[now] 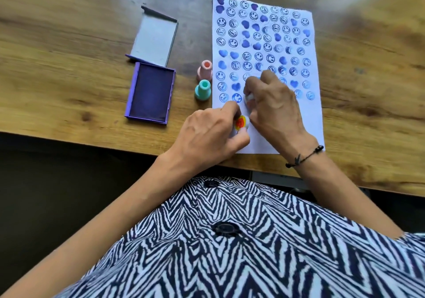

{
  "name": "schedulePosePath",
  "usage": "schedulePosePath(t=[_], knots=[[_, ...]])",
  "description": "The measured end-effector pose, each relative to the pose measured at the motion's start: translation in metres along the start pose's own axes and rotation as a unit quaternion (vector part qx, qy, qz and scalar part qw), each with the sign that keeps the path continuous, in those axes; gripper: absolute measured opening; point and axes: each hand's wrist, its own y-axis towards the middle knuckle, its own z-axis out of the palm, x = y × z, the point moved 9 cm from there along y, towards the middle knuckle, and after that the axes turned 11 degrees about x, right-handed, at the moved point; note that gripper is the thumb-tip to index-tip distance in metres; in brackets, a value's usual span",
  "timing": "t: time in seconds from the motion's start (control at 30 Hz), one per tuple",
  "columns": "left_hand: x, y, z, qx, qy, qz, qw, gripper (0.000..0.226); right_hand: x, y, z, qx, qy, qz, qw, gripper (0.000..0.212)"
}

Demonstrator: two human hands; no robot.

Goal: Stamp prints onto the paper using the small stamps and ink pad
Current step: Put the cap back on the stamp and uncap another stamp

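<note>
A white paper sheet (308, 123) lies on the wooden table, covered with several rows of blue smiley and heart prints. My left hand (207, 134) grips a small white stamp with a yellow and red top (241, 122) over the paper's lower left part. My right hand (273, 104) is closed on another white stamp (248, 98) that stands on the paper just above it. A pink stamp (204, 70) and a teal stamp (203, 90) stand upright just left of the paper. Further left is the open purple ink pad (150, 92).
The ink pad's lid (154, 36) lies open behind the pad. The table's front edge (92, 138) runs just below the pad and under my wrists. My zebra-patterned shirt fills the bottom of the view.
</note>
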Motion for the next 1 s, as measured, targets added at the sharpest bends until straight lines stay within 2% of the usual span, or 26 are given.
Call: schedulePosePath(t=[0.43, 0.5, 0.57, 0.63, 0.83, 0.9, 1.0], knots=[[0.0, 0.0, -0.001, -0.009, 0.009, 0.0, 1.0, 0.026, -0.001, 0.0, 0.0, 0.028, -0.013, -0.001, 1.0, 0.011], [-0.001, 0.0, -0.002, -0.003, 0.007, 0.004, 1.0, 0.027, -0.013, -0.009, -0.021, -0.014, 0.091, -0.002, 0.996, 0.011], [0.0, 0.001, -0.003, 0.0, 0.004, 0.003, 1.0, 0.027, -0.032, -0.025, -0.054, -0.102, 0.222, 0.008, 0.97, 0.008], [0.0, 0.001, -0.003, 0.003, -0.001, 0.0, 1.0, 0.027, -0.053, -0.046, -0.07, -0.139, 0.31, 0.033, 0.94, 0.011], [-0.001, 0.002, -0.005, 0.006, -0.023, -0.014, 1.0, 0.026, -0.063, -0.072, -0.037, -0.083, 0.449, 0.095, 0.884, 0.011], [-0.001, 0.001, -0.004, 0.014, -0.111, -0.018, 0.994, 0.021, -0.053, -0.072, -0.028, -0.072, 0.49, 0.087, 0.864, 0.01], [0.001, 0.001, -0.002, 0.023, -0.279, -0.025, 0.96, 0.011, -0.038, -0.072, -0.02, -0.059, 0.539, 0.069, 0.837, 0.008]])
